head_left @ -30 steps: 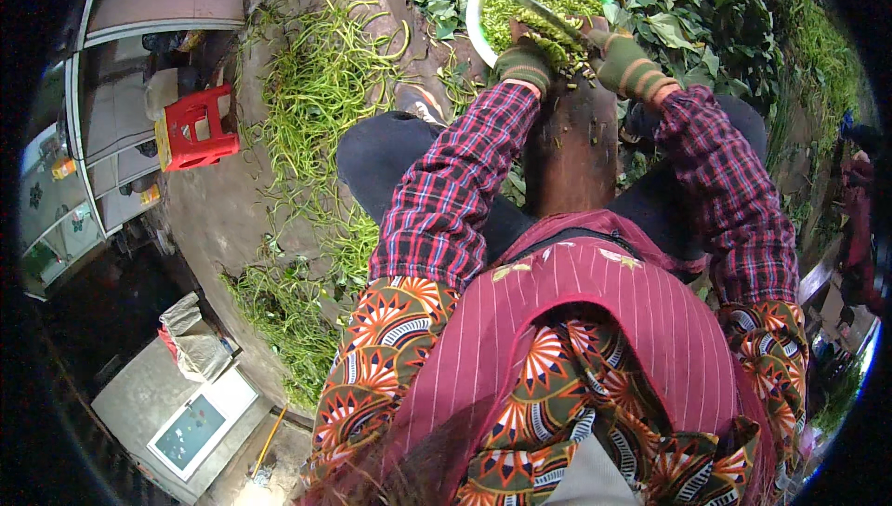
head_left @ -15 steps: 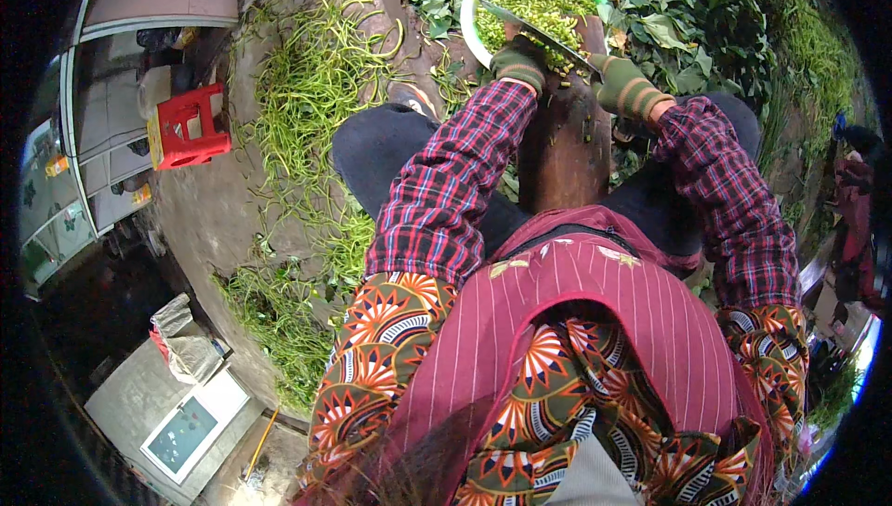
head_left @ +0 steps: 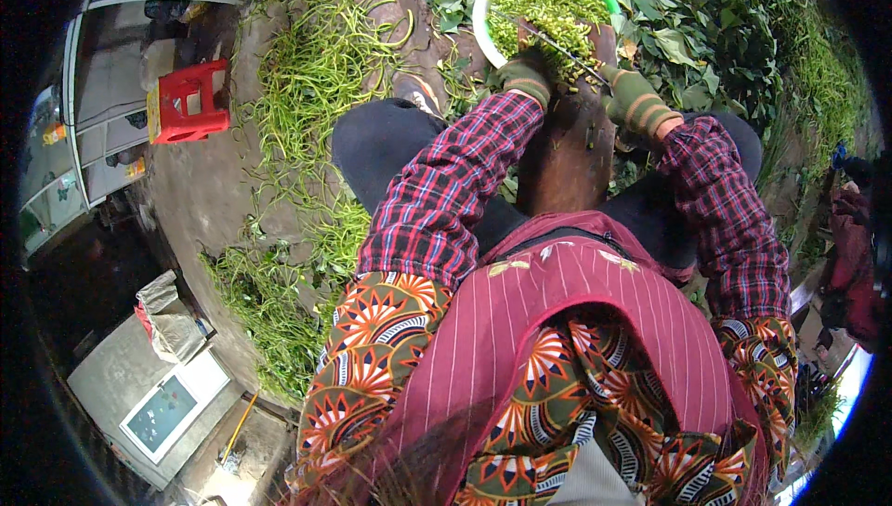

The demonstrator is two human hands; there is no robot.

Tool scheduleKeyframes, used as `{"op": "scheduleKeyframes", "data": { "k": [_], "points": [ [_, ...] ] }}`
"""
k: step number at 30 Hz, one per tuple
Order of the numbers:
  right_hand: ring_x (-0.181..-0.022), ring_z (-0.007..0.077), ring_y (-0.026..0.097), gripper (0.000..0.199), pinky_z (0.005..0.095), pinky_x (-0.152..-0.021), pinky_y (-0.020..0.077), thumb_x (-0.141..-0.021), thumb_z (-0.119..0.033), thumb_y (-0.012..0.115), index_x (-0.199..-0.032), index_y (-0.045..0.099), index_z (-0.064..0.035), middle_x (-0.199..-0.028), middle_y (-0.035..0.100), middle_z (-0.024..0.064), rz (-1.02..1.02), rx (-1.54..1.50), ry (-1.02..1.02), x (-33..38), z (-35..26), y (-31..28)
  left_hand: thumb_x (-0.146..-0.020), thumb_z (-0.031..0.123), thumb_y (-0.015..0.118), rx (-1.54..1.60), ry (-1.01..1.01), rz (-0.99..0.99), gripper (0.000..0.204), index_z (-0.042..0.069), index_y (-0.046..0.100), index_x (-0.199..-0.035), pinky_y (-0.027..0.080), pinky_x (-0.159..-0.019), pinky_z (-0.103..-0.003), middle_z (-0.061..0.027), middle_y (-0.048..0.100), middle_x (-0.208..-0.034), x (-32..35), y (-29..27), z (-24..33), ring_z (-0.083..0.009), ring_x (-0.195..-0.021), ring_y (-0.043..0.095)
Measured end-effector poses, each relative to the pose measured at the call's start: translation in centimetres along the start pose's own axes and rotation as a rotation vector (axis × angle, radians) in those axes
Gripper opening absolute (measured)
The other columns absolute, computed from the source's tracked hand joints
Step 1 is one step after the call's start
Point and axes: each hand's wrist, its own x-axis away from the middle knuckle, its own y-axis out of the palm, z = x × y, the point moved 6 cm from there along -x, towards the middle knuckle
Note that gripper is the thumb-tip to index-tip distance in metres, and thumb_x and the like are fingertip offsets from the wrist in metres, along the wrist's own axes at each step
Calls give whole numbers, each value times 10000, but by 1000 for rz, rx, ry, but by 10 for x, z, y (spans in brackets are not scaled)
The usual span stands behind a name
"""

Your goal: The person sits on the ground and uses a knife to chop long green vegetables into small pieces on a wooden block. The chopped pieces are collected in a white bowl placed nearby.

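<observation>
My right hand (head_left: 639, 105), in a green striped glove, grips the handle end of a knife (head_left: 567, 52). The long blade slants up and left over chopped green pieces (head_left: 550, 6). These fill much of a white basin (head_left: 481, 21) with green marks on its rim. Close to the blade, my left hand (head_left: 528, 78), gloved likewise, is closed beside the wooden board (head_left: 567, 162); what its fingers hold is hidden. The board slopes between my knees, its far end reaching into the basin, with green bits around the blade.
Long green bean pods (head_left: 321, 78) lie spread on the ground at the left. Leafy stems (head_left: 678, 41) pile up behind and right of the basin. A red plastic stool (head_left: 190, 102) stands by shelving (head_left: 102, 69) at the far left. My shoe (head_left: 416, 94) is left of the board.
The whole view has shifted slightly. Both hands stay at the far end of the board; the knife remains in my right hand, its blade now lower among the chopped pieces.
</observation>
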Motion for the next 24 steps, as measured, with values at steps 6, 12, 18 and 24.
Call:
{"op": "scheduleKeyframes", "data": {
  "k": [6,12,18,24],
  "points": [
    [-723,342,527,246,405,-617,414,-688,-206,516,-864,465,-41,-721,543,189,14,99,51,12,-2,-12,-756,254,444,44,57,-208,271,153,561,-978,407,-627,-498,-40,541,-1000,13,-26,12,-215,-903,517],
    [-681,353,529,203,415,-575,415,-665,-132,493,-834,446,-29,-688,534,203,-25,163,33,8,-13,-13,-755,253,444,16,76,-260,268,153,564,-974,405,-629,-497,-39,542,-998,24,-15,13,-216,-902,517],
    [-667,378,513,269,417,-547,402,-639,-94,504,-893,426,-50,-650,518,209,28,105,-67,-22,4,8,-755,253,444,17,98,-261,266,154,567,-969,404,-631,-495,-39,543,-997,19,-11,20,-217,-900,518],
    [-650,356,528,273,408,-518,405,-607,-91,529,-861,433,-59,-632,517,190,-15,197,-73,-9,-12,-10,-754,252,444,27,100,-253,264,154,569,-965,403,-633,-494,-38,544,-995,18,-15,18,-217,-899,518]
  ]
}}
